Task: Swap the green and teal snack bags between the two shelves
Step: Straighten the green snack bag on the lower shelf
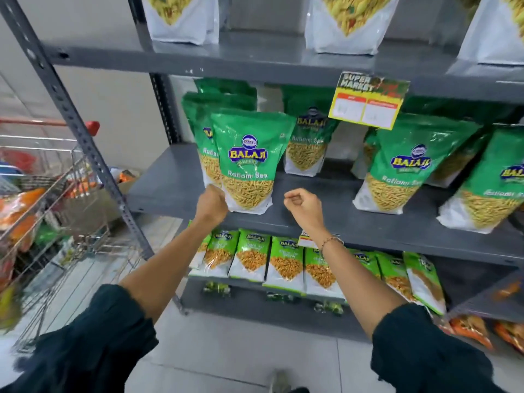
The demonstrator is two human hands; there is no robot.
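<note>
Dark sleeves (pixel 93 344) frame the lower edge, and both bare forearms reach up toward the middle shelf (pixel 326 222) of a grey metal rack. Left hand (pixel 212 202): curled closed on the lower left corner of the front green Ratlami Sev bag (pixel 249 163), which stands upright at the left end of the middle shelf, its base on the shelf board. Right hand (pixel 303 205): loosely fisted, fingers curled in, empty, just right of that bag and not touching it; a thin bracelet (pixel 331 241) circles the wrist. Behind the held bag stand more green bags (pixel 307 143) of the same kind; two further ones (pixel 397 171) lean at the right end of the middle shelf. A yellow supermarket price tag (pixel 368 100) hangs from the shelf edge above. White pouches (pixel 181 21) occupy that upper shelf. Below the middle shelf, a row of smaller light-green bags (pixel 283 262) leans side by side. Left of the middle shelf, beyond the rack's perforated upright (pixel 76 131), a wire shopping trolley (pixel 51 194) holds blurred orange packets.
</note>
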